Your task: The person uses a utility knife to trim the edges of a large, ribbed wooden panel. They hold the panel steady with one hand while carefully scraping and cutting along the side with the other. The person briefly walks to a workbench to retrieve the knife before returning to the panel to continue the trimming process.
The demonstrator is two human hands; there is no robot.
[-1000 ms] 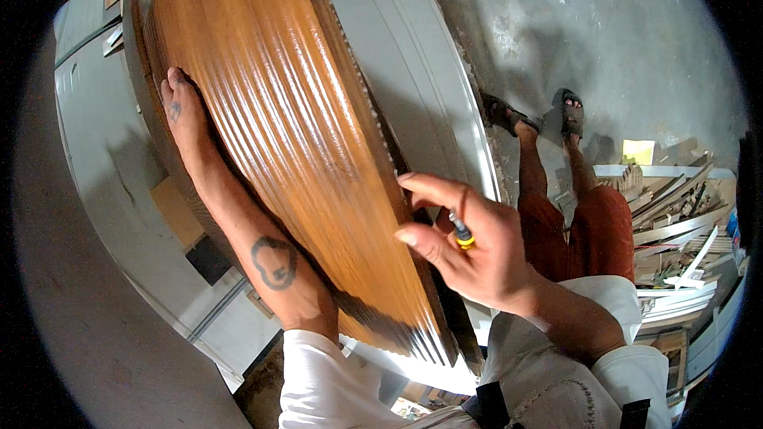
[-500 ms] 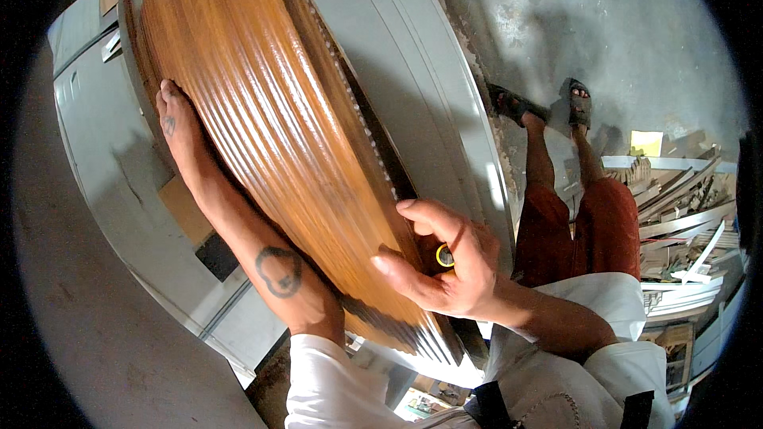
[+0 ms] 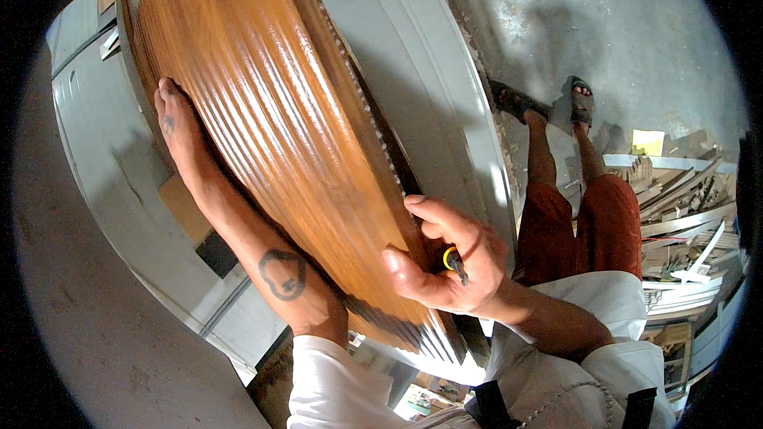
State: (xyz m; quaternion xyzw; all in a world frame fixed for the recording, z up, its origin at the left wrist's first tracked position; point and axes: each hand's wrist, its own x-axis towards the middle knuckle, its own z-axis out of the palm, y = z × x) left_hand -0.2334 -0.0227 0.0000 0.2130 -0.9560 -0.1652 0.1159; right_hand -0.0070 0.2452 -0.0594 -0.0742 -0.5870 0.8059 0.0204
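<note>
A long ribbed wood-grain panel (image 3: 274, 119), glossy and orange-brown, runs from the top toward my body. My left hand (image 3: 176, 121) is closed at its left edge, forearm lying alongside; the fingertips are partly hidden. At the panel's near right edge is my right hand (image 3: 461, 258), its thumb and forefinger apart, the thumb over the ribbed face and the forefinger by the edge. Its other fingers wrap round a small black tool with a yellow ring (image 3: 451, 258); most of the tool is hidden, so its kind does not show.
Pale grey sheets (image 3: 413, 56) lie to the panel's right. A grey-white surface (image 3: 119, 167) with a brown piece (image 3: 184, 210) extends at left. My sandalled feet (image 3: 582, 102) stand on the concrete floor (image 3: 628, 16). Offcut strips (image 3: 687, 222) are heaped at the right.
My right hand has shifted slightly right, and the tool's black end now shows past its yellow ring. The panel's right edge has moved a little right. My left hand has barely moved.
</note>
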